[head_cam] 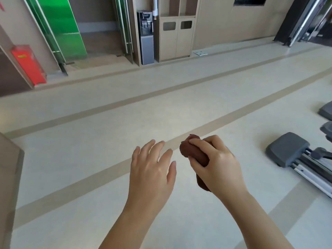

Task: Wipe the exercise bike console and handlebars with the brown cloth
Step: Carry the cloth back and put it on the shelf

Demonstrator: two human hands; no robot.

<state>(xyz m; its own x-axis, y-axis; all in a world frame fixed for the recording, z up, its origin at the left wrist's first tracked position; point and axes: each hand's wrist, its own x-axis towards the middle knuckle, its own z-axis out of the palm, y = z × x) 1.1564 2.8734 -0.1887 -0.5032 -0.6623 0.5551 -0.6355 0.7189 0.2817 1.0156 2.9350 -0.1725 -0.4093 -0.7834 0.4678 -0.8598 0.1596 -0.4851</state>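
While the right hand [215,164] grips the bunched brown cloth [193,153], the left hand [152,166] hovers just left of the cloth, fingers spread, holding nothing. Neither console nor handlebars is in view. The grey machine bases [287,148] right of the cloth possibly belong to the bike, nearer the right hand.

**A:** Wide pale vinyl floor [89,97] out front, with two tan stripes running diagonally across it.

**B:** Along the far wall there's a flat red box [28,64] leaning at the left, and a glossy green translucent panel [61,27] near it.

**A:** Centre back, a tall grey water dispenser [145,36] stands in a niche. Just beside it is a beige wooden cabinet [177,38], two doors, each with a rounded cut-out.

**B:** Small white flat plate [200,53] on the floor by the cabinet's right corner.

**A:** Far right, a dark grey plastic machine foot [287,149] rests on the floor, capping a silver metal rail [312,175]. Which machine it belongs to, can't tell.
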